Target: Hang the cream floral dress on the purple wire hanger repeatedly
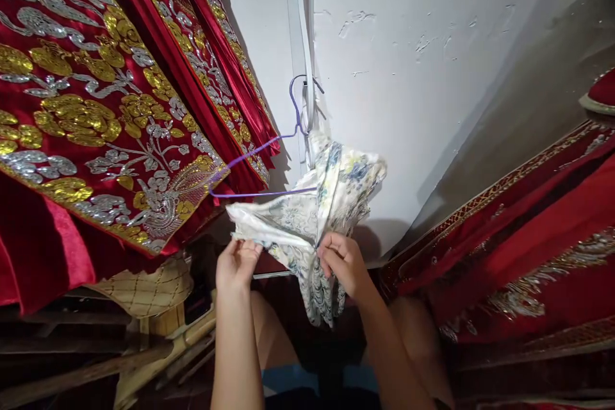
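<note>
A white floral garment (343, 173), patterned in blue, yellow and grey, hangs from a purple wire hanger (264, 194). Its right side sits over the hanger's right arm, while the hanger's left arm is bare. My left hand (239, 262) grips the garment's left edge below the bare arm, fingers partly hidden behind the cloth. At the middle of the front, my right hand (340, 259) pinches the fabric where the open neckline comes to a point. The lower part of the garment droops in folds between my hands.
The hanger's hook meets a pale strip (307, 45) running down a chipped white panel (394, 45). Red cloth with gold and silver sequins (120, 109) hangs at the left; more red embroidered cloth (542, 250) is at the right. Bamboo furniture (168, 346) stands lower left.
</note>
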`<state>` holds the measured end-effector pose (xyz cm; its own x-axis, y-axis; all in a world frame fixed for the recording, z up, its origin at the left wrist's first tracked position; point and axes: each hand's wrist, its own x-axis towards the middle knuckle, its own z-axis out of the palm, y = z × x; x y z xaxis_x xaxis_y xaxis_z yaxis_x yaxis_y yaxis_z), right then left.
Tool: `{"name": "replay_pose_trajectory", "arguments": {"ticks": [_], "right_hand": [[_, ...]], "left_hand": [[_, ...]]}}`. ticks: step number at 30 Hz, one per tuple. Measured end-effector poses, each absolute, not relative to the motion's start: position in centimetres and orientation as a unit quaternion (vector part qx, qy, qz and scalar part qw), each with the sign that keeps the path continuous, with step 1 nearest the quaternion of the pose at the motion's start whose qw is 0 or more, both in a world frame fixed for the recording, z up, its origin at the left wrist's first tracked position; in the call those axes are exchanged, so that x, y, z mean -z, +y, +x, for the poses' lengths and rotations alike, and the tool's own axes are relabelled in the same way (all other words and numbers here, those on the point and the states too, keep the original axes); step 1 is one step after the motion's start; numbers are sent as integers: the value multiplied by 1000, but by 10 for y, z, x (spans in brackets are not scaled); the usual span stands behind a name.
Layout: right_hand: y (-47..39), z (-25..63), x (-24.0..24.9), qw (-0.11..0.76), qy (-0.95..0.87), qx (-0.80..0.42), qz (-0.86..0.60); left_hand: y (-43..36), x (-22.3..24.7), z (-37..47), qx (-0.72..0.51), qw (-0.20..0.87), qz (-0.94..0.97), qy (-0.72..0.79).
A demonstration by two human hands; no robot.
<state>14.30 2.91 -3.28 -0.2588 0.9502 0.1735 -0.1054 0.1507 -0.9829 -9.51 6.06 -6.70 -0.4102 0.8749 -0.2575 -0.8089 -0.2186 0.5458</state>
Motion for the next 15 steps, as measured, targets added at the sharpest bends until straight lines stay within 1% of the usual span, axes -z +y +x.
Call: {"name": "replay_pose_trajectory", "arguments": {"ticks": [3, 6, 8, 9, 11, 13, 15], "right_hand": [[10, 150, 65, 499, -530, -555, -402], [-3, 170, 90, 465, -513, -591, -412], [-5, 183, 96, 437, -532, -590, -420], [-5, 188, 96, 445, -537, -572, -432], [-5, 194, 89, 493, -528, -521, -454], [-7, 194, 81, 531, -511, -500, -455], [-12, 190, 77, 519, -516, -516, -445]], "left_hand": [[38, 98, -70, -753, 547, -1, 365], [20, 104, -46, -749, 559, 34, 353], [9, 93, -27, -743, 575, 112, 324], [4, 84, -17, -733, 583, 164, 310], [-8, 63, 4, -701, 589, 272, 297], [-23, 43, 24, -652, 575, 389, 305], [-39, 28, 39, -584, 530, 517, 333]]}}
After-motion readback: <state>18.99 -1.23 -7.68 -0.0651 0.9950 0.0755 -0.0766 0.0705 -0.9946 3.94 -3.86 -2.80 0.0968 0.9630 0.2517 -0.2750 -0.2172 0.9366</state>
